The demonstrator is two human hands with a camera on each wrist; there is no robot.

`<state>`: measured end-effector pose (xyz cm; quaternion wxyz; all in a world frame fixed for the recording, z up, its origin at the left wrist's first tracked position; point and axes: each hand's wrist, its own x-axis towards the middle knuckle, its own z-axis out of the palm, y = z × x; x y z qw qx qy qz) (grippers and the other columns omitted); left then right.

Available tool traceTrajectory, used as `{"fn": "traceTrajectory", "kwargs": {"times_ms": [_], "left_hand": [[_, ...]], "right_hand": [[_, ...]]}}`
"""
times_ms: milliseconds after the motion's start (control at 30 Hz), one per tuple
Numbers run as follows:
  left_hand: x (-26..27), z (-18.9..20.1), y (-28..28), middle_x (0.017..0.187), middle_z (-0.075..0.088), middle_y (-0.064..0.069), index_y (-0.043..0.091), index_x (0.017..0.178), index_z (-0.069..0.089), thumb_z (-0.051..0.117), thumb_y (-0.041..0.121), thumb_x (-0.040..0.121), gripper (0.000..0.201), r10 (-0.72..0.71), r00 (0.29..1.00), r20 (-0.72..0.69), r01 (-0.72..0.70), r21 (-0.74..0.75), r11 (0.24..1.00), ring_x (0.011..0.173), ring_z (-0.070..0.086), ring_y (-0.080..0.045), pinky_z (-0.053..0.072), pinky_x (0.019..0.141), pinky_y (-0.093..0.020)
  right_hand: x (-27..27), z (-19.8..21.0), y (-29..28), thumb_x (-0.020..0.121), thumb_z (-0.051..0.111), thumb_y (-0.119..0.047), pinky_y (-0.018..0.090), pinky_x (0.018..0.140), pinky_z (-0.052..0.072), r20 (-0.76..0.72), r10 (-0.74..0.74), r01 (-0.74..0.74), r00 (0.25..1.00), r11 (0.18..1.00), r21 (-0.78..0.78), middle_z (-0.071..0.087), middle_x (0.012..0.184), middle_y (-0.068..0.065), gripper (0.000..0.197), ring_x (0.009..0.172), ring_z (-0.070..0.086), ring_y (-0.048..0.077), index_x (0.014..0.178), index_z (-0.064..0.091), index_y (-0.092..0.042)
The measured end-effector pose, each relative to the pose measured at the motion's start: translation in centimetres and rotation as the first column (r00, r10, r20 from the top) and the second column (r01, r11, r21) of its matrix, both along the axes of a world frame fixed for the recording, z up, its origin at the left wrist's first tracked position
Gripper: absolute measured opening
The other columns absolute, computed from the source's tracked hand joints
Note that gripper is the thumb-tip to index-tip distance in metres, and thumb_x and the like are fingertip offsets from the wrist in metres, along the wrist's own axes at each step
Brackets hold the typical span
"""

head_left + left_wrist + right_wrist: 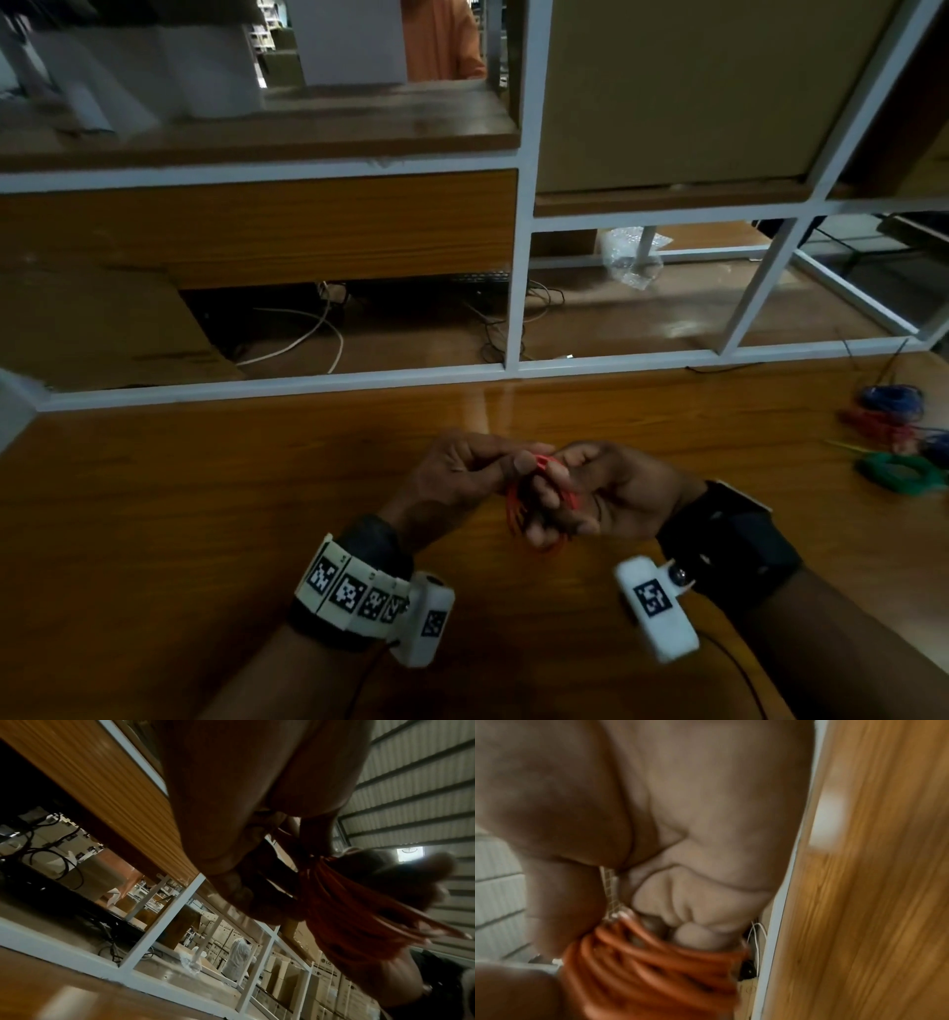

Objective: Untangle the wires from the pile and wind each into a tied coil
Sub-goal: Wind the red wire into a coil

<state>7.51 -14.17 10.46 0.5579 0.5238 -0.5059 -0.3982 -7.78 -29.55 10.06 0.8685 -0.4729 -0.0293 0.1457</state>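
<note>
Above the counter (205, 488), near its middle and toward the near edge, both hands work one red wire coil (518, 506). The right hand (611, 493) grasps the bundle with its fingers curled round the loops; this keeps the turns stacked so they do not spring apart. The left hand (452, 478) pinches a short section of the wire at the top of the coil between thumb and fingertips. Judged from this grip, the step in hand is the tie: the free end is being wrapped or tucked round the gathered loops. The exact path of that end is hidden by the fingers.

The right wrist view shows the loops (639, 969) lying side by side across the fingers, pressed tight against them. The left wrist view shows the same bundle (342, 908) cinched narrow at one point and fanning out below, which suggests a wrap is already in place there.

At the right edge of the counter lies the pile (896, 416) of blue, red and other wires, well apart from the hands. Just beside it, nearer the person, sits a green coil (896, 470), apparently wound already. The pile is kept clear of the working area so loose strands cannot catch the coil being tied.

The red coil is close to done; several wires in the pile remain.
</note>
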Motion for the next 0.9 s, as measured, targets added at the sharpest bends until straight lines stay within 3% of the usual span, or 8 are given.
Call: {"fn": "traceTrajectory", "kwargs": {"times_ms": [133, 233, 333, 533, 600, 700, 767, 900], "left_hand": [[-0.5, -1.2, -0.9, 0.096, 0.076, -0.007, 0.007, 0.115, 0.071, 0.058, 0.023, 0.096, 0.028, 0.126, 0.988, 0.094, -0.124, -0.029, 0.992, 0.088, 0.072, -0.026, 0.059, 0.076, -0.039], [-1.1, -2.0, -1.5, 0.095, 0.076, -0.003, 0.03, 0.105, 0.075, 0.058, 0.026, 0.097, 0.02, 0.23, 0.966, 0.118, -0.217, -0.117, 0.969, 0.088, 0.073, -0.024, 0.059, 0.08, -0.047], [-2.0, -2.6, -2.0, 0.091, 0.076, 0.004, 0.046, 0.091, 0.075, 0.059, 0.031, 0.093, 0.022, 0.355, 0.932, 0.064, -0.345, -0.138, 0.929, 0.084, 0.073, -0.016, 0.06, 0.072, -0.039], [-3.6, -3.7, -2.8, 0.093, 0.077, -0.004, 0.019, 0.11, 0.074, 0.06, 0.038, 0.093, 0.029, 0.391, 0.913, -0.116, -0.39, 0.034, 0.92, 0.088, 0.073, -0.022, 0.059, 0.081, -0.043], [-3.7, -3.6, -2.6, 0.095, 0.077, -0.007, 0.019, 0.109, 0.075, 0.057, 0.036, 0.096, 0.028, 0.268, 0.953, -0.14, -0.26, 0.077, 0.963, 0.09, 0.073, -0.025, 0.058, 0.086, -0.048], [-2.6, -2.4, -2.1, 0.102, 0.076, 0.004, 0.024, 0.106, 0.076, 0.05, 0.031, 0.1, 0.027, 0.072, 0.992, -0.108, -0.054, 0.159, 0.986, 0.101, 0.069, -0.011, 0.05, 0.097, -0.036], [-1.0, -0.8, -2.3, 0.107, 0.075, 0.011, 0.023, 0.106, 0.075, 0.047, 0.037, 0.1, 0.032, -0.02, 0.999, -0.046, 0.029, 0.205, 0.978, 0.104, 0.065, 0.0, 0.044, 0.096, -0.027], [1.5, 1.5, -4.5, 0.106, 0.075, 0.007, 0.015, 0.104, 0.074, 0.055, 0.045, 0.094, 0.037, -0.109, 0.992, 0.068, 0.094, 0.199, 0.975, 0.097, 0.068, -0.004, 0.05, 0.087, -0.03]], "right_hand": [[-0.5, 0.0, -0.2, 0.101, 0.057, -0.019, 0.035, 0.09, 0.055, -0.077, -0.286, 0.271, 0.955, 0.948, -0.17, 0.052, 0.106, 0.031, 0.028, 0.092, 0.068, 0.027, 0.106, 0.066, 0.007], [-0.8, 0.2, 0.6, 0.098, 0.061, -0.025, 0.039, 0.09, 0.057, 0.018, -0.547, 0.487, 0.837, 0.728, -0.483, 0.07, 0.095, 0.018, 0.032, 0.091, 0.067, 0.028, 0.109, 0.069, 0.003], [-1.2, -0.1, 2.6, 0.093, 0.066, -0.032, 0.041, 0.084, 0.062, 0.159, -0.658, 0.603, 0.736, 0.531, -0.595, 0.076, 0.097, 0.012, 0.032, 0.091, 0.074, 0.029, 0.117, 0.066, -0.011], [-3.1, -1.4, 4.3, 0.094, 0.071, -0.021, 0.037, 0.066, 0.064, 0.477, -0.75, 0.777, 0.458, 0.077, -0.625, 0.079, 0.095, -0.005, 0.023, 0.077, 0.077, 0.017, 0.117, 0.075, -0.022], [-4.1, -1.4, 4.2, 0.093, 0.072, -0.021, 0.034, 0.063, 0.064, 0.482, -0.757, 0.751, 0.442, 0.017, -0.661, 0.08, 0.094, -0.005, 0.023, 0.074, 0.077, 0.014, 0.115, 0.076, -0.023], [-5.3, -1.2, 4.0, 0.092, 0.073, -0.024, 0.03, 0.063, 0.063, 0.439, -0.753, 0.652, 0.49, -0.018, -0.758, 0.08, 0.09, -0.002, 0.025, 0.072, 0.076, 0.01, 0.118, 0.075, -0.023], [-5.9, -1.1, 4.0, 0.092, 0.074, -0.023, 0.033, 0.063, 0.063, 0.419, -0.744, 0.609, 0.52, -0.021, -0.793, 0.08, 0.083, -0.004, 0.025, 0.071, 0.076, 0.011, 0.117, 0.076, -0.022], [-6.4, -0.3, 4.4, 0.092, 0.075, -0.018, 0.034, 0.064, 0.063, 0.411, -0.725, 0.556, 0.554, -0.046, -0.83, 0.08, 0.085, -0.006, 0.024, 0.074, 0.076, 0.008, 0.117, 0.077, -0.019]]}}
